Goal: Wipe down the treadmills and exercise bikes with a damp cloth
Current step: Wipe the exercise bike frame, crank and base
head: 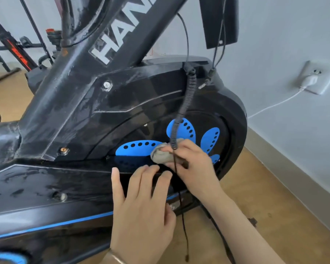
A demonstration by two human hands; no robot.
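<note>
- The black bike (69, 115) fills the view; its top, front and base run out of frame.
- White lettering (120, 33) on the frame reads "HAN" before the top edge cuts it off.
- A dark panel (219, 20) hangs at the top, with only its lower part showing.
- The cloth (161, 154), grey-beige and bunched, is pressed on the round side disc (204, 119), among the blue petals (137, 148).
- The right hand (192, 161) has its fingers curled over the cloth and grips it. Most of the cloth is hidden under the hand, and the thumb cannot be seen.
- The left hand (143, 202) lies flat on the housing just below the disc, fingers straight and slightly spread, holding nothing.
- A coiled cable (189, 96) hangs in front of the disc and crosses the right hand, hiding part of the knuckles.
- On the right wall a socket (319, 77) holds a white plug (310, 80); its cord disappears behind the bike.
- A second machine (17, 52) at upper left is blurred and partly hidden.
</note>
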